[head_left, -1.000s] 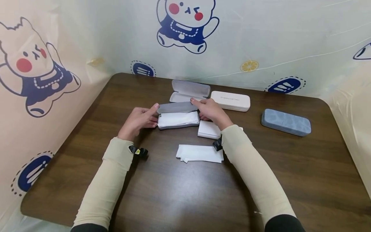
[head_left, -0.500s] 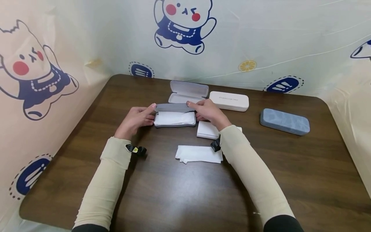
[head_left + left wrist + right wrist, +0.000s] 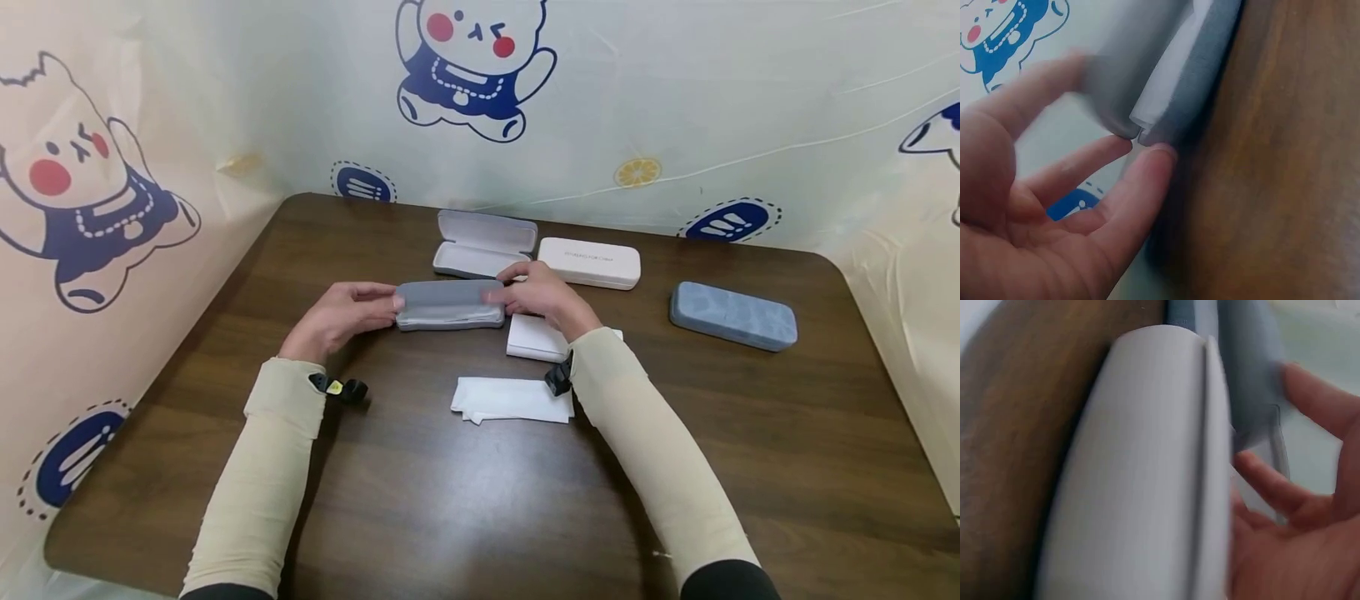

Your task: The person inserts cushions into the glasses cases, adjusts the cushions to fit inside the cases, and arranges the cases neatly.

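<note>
A grey-blue glasses case [image 3: 446, 293] lies at mid-table with its lid tipped most of the way down. White cloth [image 3: 1169, 75] shows in the gap under the lid. My left hand [image 3: 337, 317] is at the case's left end, fingertips touching the lid and the base corner. At the right end, my right hand [image 3: 543, 293] touches the lid with one digit, its other fingers low beside the base. Blur hides the exact contact. Just right of the case sits a folded white packet [image 3: 534, 337], large in the right wrist view. Nearer me lies a folded white cloth [image 3: 513, 400].
Behind my right hand, an open grey glasses case [image 3: 483, 242] stands against a closed white case [image 3: 589, 262]. A closed light-blue case [image 3: 733, 316] lies farther right. Patterned sheeting [image 3: 300, 83] surrounds the back and sides of the brown table [image 3: 405, 500].
The case's lid has swung down toward me, covering most of the cloth inside. Over the second the case shifted slightly left. My digits have moved down with the lid.
</note>
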Action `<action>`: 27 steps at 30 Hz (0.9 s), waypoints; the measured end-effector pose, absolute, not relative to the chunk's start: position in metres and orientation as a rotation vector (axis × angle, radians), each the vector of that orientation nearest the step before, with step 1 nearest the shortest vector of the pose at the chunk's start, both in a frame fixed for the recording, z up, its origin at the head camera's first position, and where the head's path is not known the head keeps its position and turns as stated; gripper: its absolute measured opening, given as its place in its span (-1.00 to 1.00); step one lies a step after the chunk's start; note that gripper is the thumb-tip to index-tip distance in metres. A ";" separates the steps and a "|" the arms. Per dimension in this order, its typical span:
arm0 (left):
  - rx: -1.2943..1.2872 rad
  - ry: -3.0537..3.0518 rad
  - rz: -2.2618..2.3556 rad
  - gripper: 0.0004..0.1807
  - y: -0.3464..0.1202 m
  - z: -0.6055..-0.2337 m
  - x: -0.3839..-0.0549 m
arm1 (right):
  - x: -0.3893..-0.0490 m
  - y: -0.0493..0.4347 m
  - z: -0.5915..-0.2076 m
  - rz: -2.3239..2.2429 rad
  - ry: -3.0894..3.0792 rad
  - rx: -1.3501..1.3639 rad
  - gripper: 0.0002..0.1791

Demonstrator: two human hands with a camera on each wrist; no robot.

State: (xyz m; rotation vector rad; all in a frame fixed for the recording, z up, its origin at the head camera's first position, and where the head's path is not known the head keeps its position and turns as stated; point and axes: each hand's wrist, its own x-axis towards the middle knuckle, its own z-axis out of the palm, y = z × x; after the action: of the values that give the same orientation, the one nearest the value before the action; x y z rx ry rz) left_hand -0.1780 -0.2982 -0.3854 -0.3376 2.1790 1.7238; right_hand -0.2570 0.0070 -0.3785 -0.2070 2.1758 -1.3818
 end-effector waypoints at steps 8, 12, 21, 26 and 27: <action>-0.280 2.352 1.574 -0.30 -0.295 -0.385 -0.173 | -0.250 0.007 -0.379 -1.292 2.346 -0.293 -0.47; -0.335 2.435 1.500 -0.33 -0.291 -0.374 -0.165 | -0.249 0.011 -0.376 -1.282 2.358 -0.301 -0.47; -0.153 2.531 1.456 -0.49 -0.264 -0.353 -0.151 | -0.232 0.041 -0.356 -1.362 2.418 -0.404 -0.53; 0.016 2.475 1.406 -0.53 -0.240 -0.355 -0.142 | -0.216 0.056 -0.351 -1.361 2.399 -0.443 -0.58; 0.050 2.471 1.391 -0.54 -0.236 -0.356 -0.140 | -0.213 0.059 -0.351 -1.355 2.397 -0.448 -0.60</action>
State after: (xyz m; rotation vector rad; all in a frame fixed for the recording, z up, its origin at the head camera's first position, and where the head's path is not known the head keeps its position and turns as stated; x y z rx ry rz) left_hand -0.1403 -0.2356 -0.3557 0.0496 2.4708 1.3914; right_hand -0.2125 0.0590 -0.3506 -0.4476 2.3969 -1.3555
